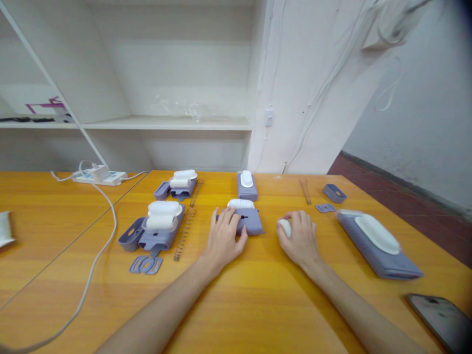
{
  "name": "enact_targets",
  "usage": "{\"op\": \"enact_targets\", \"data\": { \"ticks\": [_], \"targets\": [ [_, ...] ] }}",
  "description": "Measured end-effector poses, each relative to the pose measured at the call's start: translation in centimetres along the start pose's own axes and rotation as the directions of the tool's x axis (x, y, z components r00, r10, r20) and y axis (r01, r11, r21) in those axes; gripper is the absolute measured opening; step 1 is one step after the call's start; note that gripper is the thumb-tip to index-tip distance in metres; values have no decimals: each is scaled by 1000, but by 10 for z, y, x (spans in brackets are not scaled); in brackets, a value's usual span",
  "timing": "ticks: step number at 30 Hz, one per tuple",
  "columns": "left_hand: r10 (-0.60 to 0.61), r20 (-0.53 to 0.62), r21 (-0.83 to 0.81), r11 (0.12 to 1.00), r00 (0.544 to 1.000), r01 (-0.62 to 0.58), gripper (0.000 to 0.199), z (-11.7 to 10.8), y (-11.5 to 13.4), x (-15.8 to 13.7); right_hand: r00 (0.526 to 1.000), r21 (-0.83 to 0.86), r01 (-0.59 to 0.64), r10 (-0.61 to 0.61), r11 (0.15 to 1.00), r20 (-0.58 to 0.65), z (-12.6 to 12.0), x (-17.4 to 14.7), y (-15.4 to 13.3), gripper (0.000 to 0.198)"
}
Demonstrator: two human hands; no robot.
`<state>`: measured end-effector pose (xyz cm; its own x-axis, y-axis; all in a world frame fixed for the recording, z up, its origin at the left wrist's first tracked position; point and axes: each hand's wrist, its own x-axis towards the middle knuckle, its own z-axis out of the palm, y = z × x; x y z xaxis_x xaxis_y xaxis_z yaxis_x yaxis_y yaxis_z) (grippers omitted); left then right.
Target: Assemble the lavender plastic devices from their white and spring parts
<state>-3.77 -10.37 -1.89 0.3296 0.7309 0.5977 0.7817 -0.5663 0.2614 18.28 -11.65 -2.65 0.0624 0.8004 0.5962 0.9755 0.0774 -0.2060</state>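
Observation:
My left hand point(225, 236) lies over a grey-purple plastic case point(251, 221) in the middle of the table. Its fingertips press on the case's top left, and the thumb is at the near edge. Right behind the case is a white oval piece with a bumpy, brush-like top point(241, 203). To the right, my right hand point(300, 236) rests low at the table with its fingers curled round a small white rounded piece point(285, 227). Most of that piece is hidden by the hand, so its kind does not show.
On the left stand two sets of purple cases with white parts point(162, 223), beside coil springs point(184, 233) and flat purple plates point(145, 264). Behind is another case point(247, 186). At right are a purple ring-shaped part point(334, 193), a bagged case point(379, 246) and a phone point(442, 319). A cable point(106, 246) crosses the left.

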Motion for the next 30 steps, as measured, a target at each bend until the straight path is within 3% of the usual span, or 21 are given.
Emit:
{"op": "enact_targets", "data": {
  "ticks": [8,13,16,21,26,30],
  "targets": [
    [14,-8,-10,1000,1000,-14,35,2,-1,0,985,162,52,-24,985,-172,6,2,6,16],
    [22,-19,-12,1000,1000,-22,49,6,-4,-1,919,294,193,-68,936,-388,1,3,5,31],
    [19,-33,-5,1000,999,-19,52,9,-5,-2,898,325,281,-127,903,-422,-6,-1,-2,36],
    [-2,-14,-2,1000,1000,2,57,10,-6,-1,927,464,287,-120,838,-356,-8,-10,-20,32],
    [29,-18,-42,999,999,-30,55,7,-5,2,983,628,123,-9,769,-181,-3,-12,-31,21],
    [25,9,-36,999,1000,-25,56,4,-3,3,994,711,15,66,703,-87,-2,-10,-36,23]
  ]
}}
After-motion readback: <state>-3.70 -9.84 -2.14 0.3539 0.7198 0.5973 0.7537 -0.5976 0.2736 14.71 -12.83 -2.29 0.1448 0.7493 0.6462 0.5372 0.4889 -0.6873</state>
